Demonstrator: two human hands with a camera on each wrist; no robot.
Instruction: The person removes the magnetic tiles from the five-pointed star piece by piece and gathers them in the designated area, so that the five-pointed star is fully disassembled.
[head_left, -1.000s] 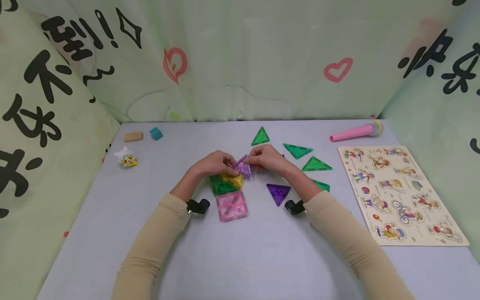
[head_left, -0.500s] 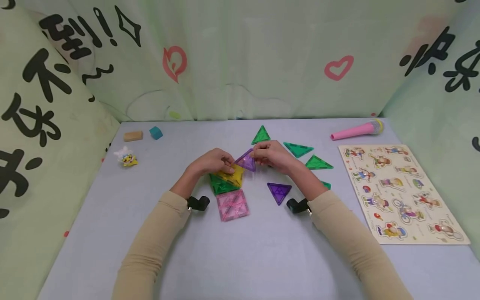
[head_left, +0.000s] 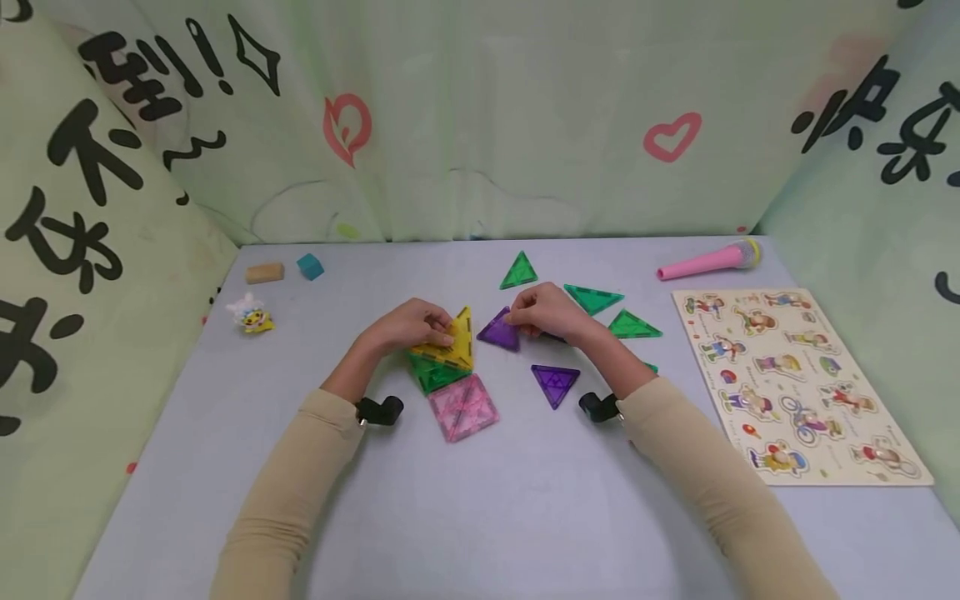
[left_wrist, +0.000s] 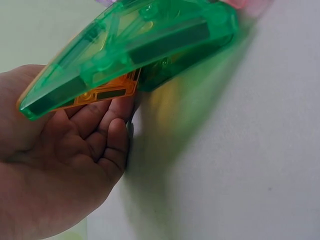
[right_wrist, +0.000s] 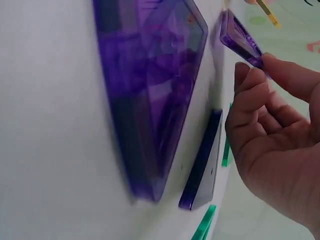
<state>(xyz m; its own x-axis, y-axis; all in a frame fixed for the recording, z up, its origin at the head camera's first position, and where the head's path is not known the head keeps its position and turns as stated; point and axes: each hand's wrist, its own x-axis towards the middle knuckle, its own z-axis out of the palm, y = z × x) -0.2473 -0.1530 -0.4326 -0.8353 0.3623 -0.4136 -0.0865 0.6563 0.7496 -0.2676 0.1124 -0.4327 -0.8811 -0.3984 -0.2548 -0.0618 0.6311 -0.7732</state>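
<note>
My left hand (head_left: pixel 412 327) grips a yellow tile (head_left: pixel 453 337) and holds it tilted up on edge over a green tile (head_left: pixel 433 372). A pink square tile (head_left: pixel 462 407) lies flat just in front of them. In the left wrist view the green tile (left_wrist: pixel 135 45) sits above the yellow tile (left_wrist: pixel 100 92), with my fingers (left_wrist: pixel 107 135) curled under it. My right hand (head_left: pixel 547 312) pinches a purple triangle (head_left: pixel 498 331) beside the yellow tile, a small gap between them. The right wrist view shows that held triangle (right_wrist: pixel 240 40), a second purple triangle (right_wrist: pixel 150 85) and a darker tile (right_wrist: pixel 202 165) flat on the table.
The second purple triangle (head_left: pixel 556 383) lies near my right wrist. Green triangles (head_left: pixel 519 272), (head_left: pixel 594 297), (head_left: pixel 633 325) lie behind and right of my hands. A picture puzzle board (head_left: pixel 795 383) and pink toy microphone (head_left: pixel 712 262) sit right; a wooden block (head_left: pixel 266 272), teal cube (head_left: pixel 310 266) and small figure (head_left: pixel 251 314) sit left.
The purple triangle has come off the stack and moved right with my right hand. My left hand has tipped the yellow tile up on edge.
</note>
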